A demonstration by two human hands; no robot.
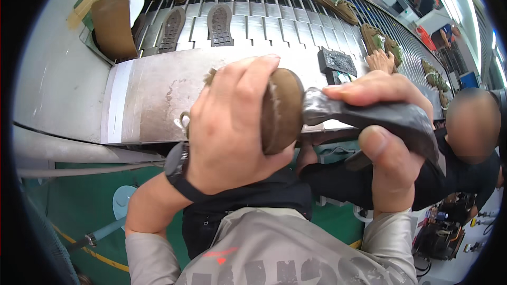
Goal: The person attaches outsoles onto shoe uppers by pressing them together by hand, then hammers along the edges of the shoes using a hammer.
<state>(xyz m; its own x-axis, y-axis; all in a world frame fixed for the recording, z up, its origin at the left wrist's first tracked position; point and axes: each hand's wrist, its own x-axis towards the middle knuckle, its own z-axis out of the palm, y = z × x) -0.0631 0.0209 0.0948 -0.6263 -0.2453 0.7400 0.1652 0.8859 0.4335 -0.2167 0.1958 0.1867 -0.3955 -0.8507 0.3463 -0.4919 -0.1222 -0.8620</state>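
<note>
A brown shoe is in my left hand, whose fingers wrap over it and hide much of it. White lace shows beside the wrist, which wears a dark watch. My right hand is closed on a dark hammer, gripped around its head. The hammer's shiny round face meets the dark edge of the shoe's rounded end, or is very close to it; I cannot tell which.
Beneath the shoe is a pale work ledge with a black block on it. Beyond runs a slatted metal conveyor carrying soles and shoes. At right sits a co-worker, one hand at the shoes.
</note>
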